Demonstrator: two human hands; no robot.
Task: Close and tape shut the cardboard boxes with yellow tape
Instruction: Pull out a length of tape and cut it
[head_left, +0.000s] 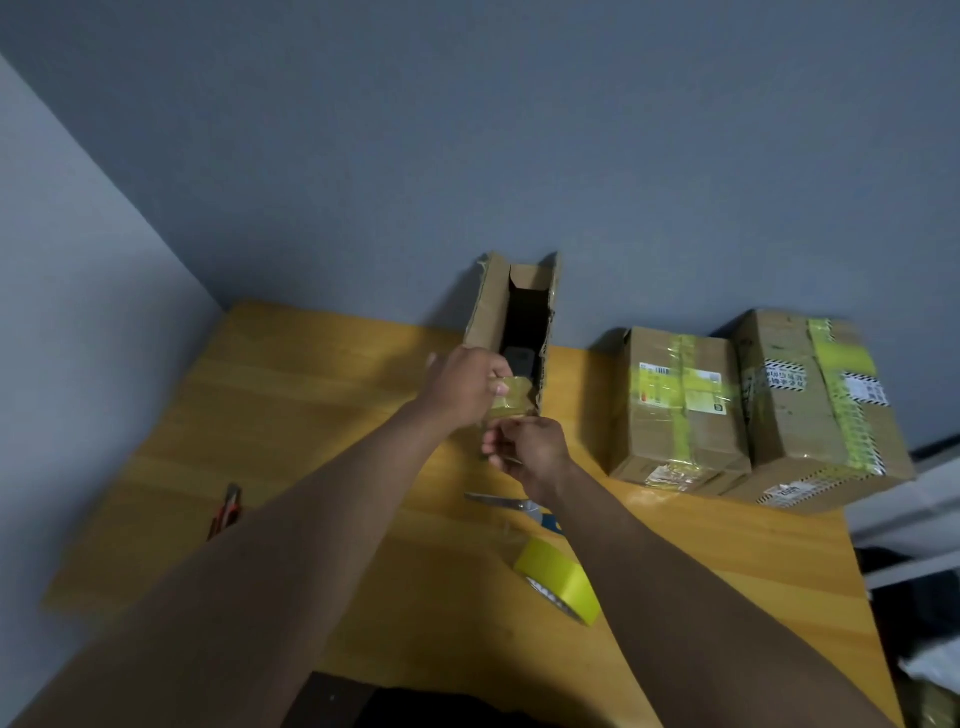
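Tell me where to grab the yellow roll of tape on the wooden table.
Grip the yellow roll of tape across its broad yellow outer band, coming from above. It seems to lean on its edge on the wooden table, so both flat faces look reachable.

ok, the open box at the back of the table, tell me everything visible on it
The open box is long, narrow brown cardboard with ragged edges. It lies on the wooden table, far end at the grey wall, top flaps standing up, something dark inside. At its near end the left hand and right hand hold a strip of yellow tape.
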